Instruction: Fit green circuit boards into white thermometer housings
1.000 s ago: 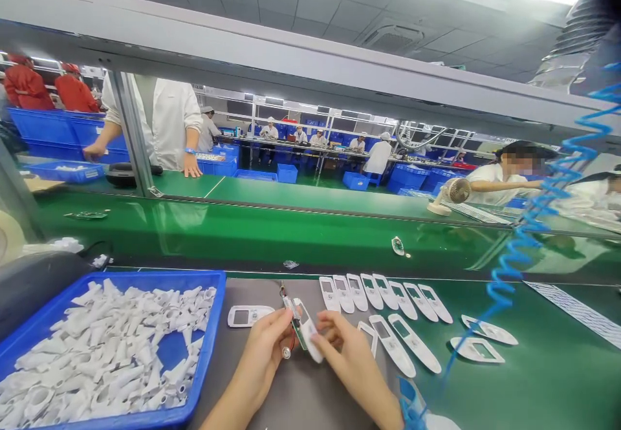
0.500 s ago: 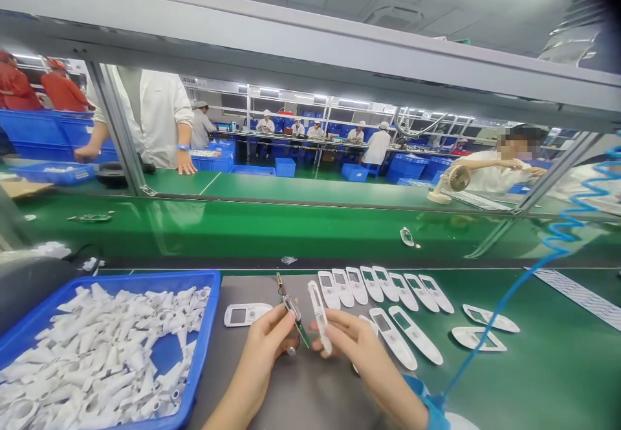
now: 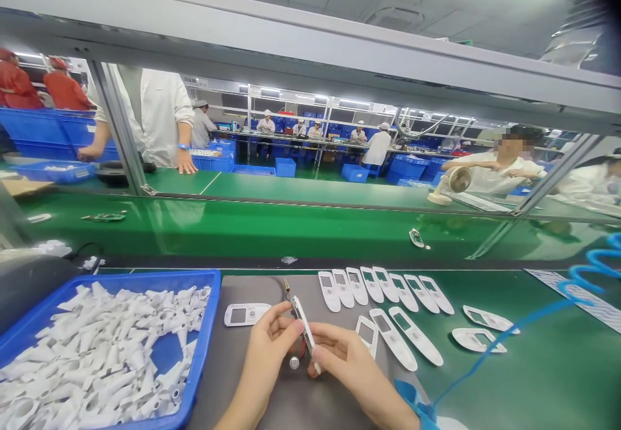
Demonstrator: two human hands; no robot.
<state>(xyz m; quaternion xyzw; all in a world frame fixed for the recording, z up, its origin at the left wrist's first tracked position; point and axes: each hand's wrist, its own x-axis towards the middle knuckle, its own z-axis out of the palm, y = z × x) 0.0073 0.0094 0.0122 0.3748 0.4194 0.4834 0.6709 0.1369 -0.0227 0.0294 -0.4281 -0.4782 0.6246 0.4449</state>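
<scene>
Head view: the left hand and right hand are closed on a white plastic casing at the near centre of the grey mat, with a far row of casings laid out on the green conveyor belt to the right and a blue tray still full of white moulded parts to the left.

No readable text, labels, numbers or signs

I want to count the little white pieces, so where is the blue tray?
In the head view, the blue plastic tray full of white plastic pieces is at the lower left, just left of the person's left hand, beside the dark mat.
</scene>
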